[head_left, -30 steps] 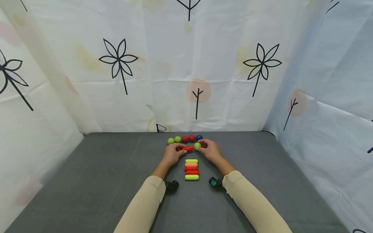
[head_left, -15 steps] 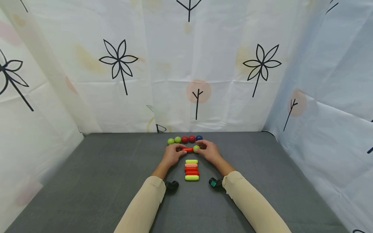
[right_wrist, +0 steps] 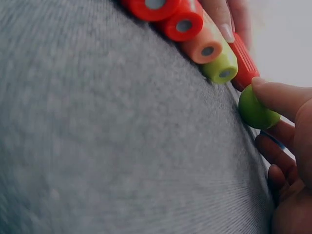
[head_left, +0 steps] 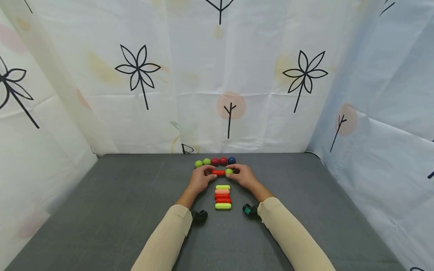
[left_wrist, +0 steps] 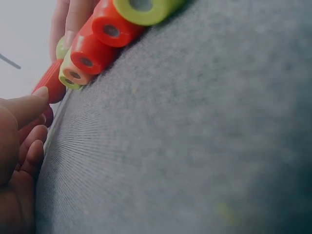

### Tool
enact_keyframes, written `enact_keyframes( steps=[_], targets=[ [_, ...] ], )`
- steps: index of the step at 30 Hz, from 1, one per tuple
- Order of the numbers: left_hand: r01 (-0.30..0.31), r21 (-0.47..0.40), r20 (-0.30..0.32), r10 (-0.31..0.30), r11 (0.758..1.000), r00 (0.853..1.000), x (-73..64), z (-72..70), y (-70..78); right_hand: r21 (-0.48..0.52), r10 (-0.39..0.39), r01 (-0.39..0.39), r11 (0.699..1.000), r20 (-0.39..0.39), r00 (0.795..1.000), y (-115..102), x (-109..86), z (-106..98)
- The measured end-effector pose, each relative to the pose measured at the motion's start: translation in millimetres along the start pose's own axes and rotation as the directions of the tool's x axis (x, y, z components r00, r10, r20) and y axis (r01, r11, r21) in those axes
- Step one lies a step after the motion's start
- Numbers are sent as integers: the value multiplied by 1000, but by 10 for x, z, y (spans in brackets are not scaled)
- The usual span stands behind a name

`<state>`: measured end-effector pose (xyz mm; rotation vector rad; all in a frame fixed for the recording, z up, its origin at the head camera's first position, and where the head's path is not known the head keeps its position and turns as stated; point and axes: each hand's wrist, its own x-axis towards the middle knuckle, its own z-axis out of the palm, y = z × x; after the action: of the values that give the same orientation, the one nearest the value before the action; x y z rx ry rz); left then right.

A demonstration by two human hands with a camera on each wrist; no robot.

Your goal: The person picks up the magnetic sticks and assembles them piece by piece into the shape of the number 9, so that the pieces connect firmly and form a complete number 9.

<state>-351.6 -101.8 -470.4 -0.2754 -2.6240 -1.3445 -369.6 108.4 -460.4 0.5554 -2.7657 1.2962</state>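
Observation:
In the head view my left hand (head_left: 199, 178) pinches a ribbed red magnetic rod (head_left: 218, 172) between thumb and fingers. My right hand (head_left: 245, 176) holds a green ball (head_left: 229, 171) at the rod's right end. Seen from the right wrist, the thumb lies on the green ball (right_wrist: 257, 108), which meets the tip of the red rod (right_wrist: 245, 63). The left wrist view has the thumb along the red rod (left_wrist: 51, 82), the green ball partly covered by the other hand's fingers.
Behind the hands runs a row of balls: two green (head_left: 207, 162), two red (head_left: 215, 161) and one blue (head_left: 231, 160). Nearer lie several rods side by side, yellow-green (head_left: 223, 206), red (head_left: 222, 196) and pink (head_left: 222, 191). All rest on a grey cloth-covered table (head_left: 118, 210), with a printed curtain (head_left: 190, 124) beyond.
My right hand has brought the green ball slightly nearer and left, from just off the red rod to its end. The rod, tilted earlier, lies straighter between the hands.

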Motion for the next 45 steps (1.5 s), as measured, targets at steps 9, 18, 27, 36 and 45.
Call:
enact_keyframes(
  steps=[9, 18, 27, 36, 45],
  targets=[
    [-2, -57, -13, 1, 998, 1000, -90, -40, -1, 12, 22, -22, 1000, 2, 1000, -8, 14, -10],
    [-36, -3, 125, 36, 999, 992, -222, -116, 53, 24, 25, -25, 999, 3, 1000, -10, -10, -6],
    [-63, 7, 210, 60, 998, 976, -250, -160, 129, 37, -4, 4, 999, -8, 1000, -24, -9, 1],
    [-20, -18, 111, 22, 1000, 994, -168, -191, 81, 43, 12, -12, 999, -5, 1000, 4, -34, -11],
    [-29, 45, -82, 32, 999, 996, -22, -302, -7, 28, 20, -20, 999, -1, 1000, 7, -26, -16]
  ],
)
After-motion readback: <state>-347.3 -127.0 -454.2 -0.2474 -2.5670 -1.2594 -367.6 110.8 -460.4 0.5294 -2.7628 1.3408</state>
